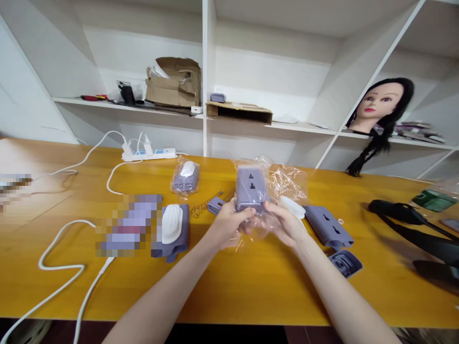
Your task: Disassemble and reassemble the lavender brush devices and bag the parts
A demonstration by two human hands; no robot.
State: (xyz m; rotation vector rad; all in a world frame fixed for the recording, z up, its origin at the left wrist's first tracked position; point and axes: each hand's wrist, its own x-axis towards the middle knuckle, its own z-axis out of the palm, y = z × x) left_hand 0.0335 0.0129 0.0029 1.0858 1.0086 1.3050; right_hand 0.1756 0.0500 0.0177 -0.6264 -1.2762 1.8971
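Between my two hands is a purple plastic housing (251, 185) with two dark keyhole slots, inside a clear plastic bag. My left hand (231, 222) grips its lower left side, thumb on the front. At the lower right, my right hand (285, 220) has its fingers round the housing and the bag. A white oval piece (293, 207) lies beside my right hand. Further right rests another slotted purple housing (328, 225), with a smaller purple part (346, 263) below it. Near my left hand is a small purple piece (216, 205) beside a coiled spring (202, 210).
To the left lie a purple housing with a white ribbed pad (172, 224) and a bagged one (186, 177). A white cable (95, 282) crosses the table's left side. A power strip (154, 154) sits behind. Black straps (405, 224) lie right; shelves hold cardboard boxes (175, 86) and a mannequin head (380, 102).
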